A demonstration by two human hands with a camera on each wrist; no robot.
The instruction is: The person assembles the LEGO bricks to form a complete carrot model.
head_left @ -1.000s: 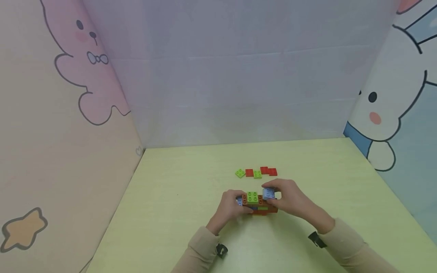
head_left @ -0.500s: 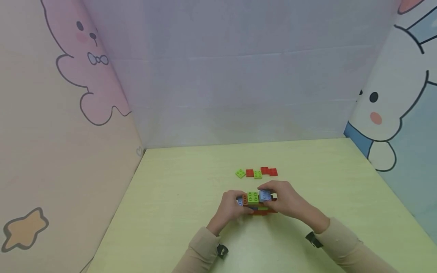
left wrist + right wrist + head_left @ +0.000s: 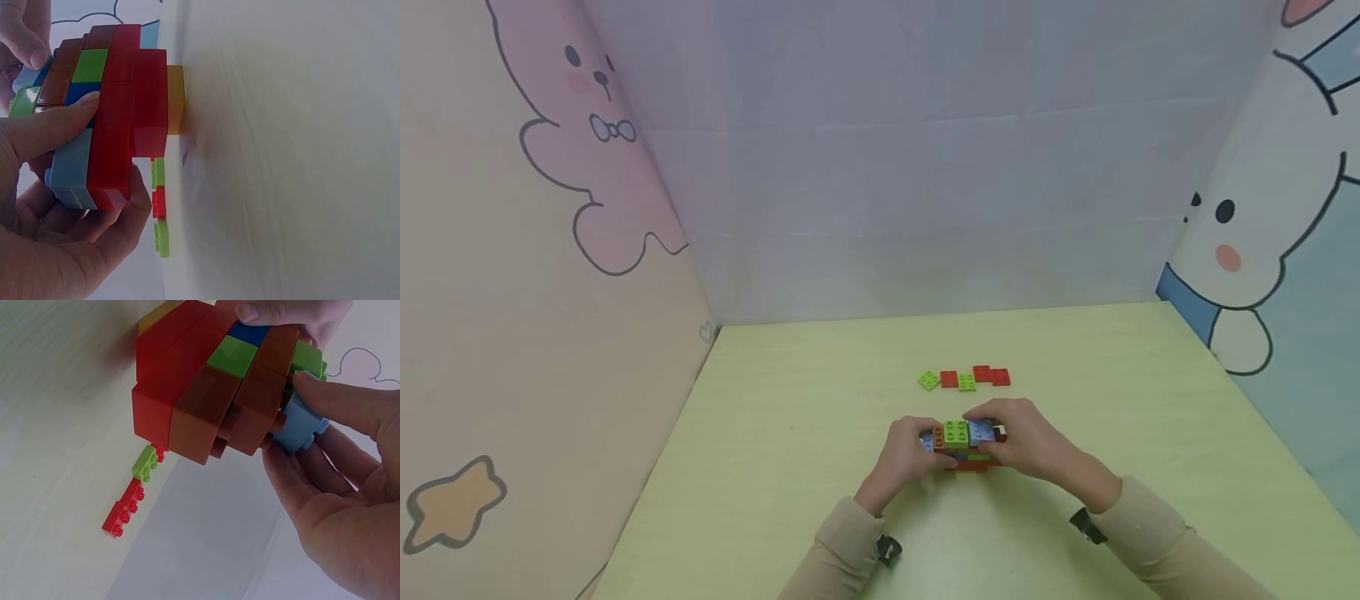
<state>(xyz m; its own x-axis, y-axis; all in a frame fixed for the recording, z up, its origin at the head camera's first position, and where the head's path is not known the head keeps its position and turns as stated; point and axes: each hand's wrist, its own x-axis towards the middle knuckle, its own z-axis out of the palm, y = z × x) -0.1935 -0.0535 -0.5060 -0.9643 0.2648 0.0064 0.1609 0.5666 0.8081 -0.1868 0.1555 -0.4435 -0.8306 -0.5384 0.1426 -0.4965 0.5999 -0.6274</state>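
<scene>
Multicoloured stepped plastic-block stack (image 3: 114, 137): long axis side to side, studs up; I cannot tell whether its base touches the surface (image 3: 775, 500). Left hand (image 3: 910, 457) grips its left end; right hand (image 3: 1030, 440) pinches a light-blue studded plastic block (image 3: 981, 432) atop it. Loose red and lime-green plastic bricks (image 3: 966, 382) lie beyond the stack.

Two hands (image 3: 906, 454) (image 3: 1033, 437), one brick stack (image 3: 956, 433), five bricks (image 3: 928, 381) (image 3: 949, 379) (image 3: 967, 382) (image 3: 982, 374) (image 3: 1001, 377) — loose

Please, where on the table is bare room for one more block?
Bare: the table between the left hand and left wall, and between the loose blocks and back wall. Crowded: between that hand and the right hand, around the brick model.
</scene>
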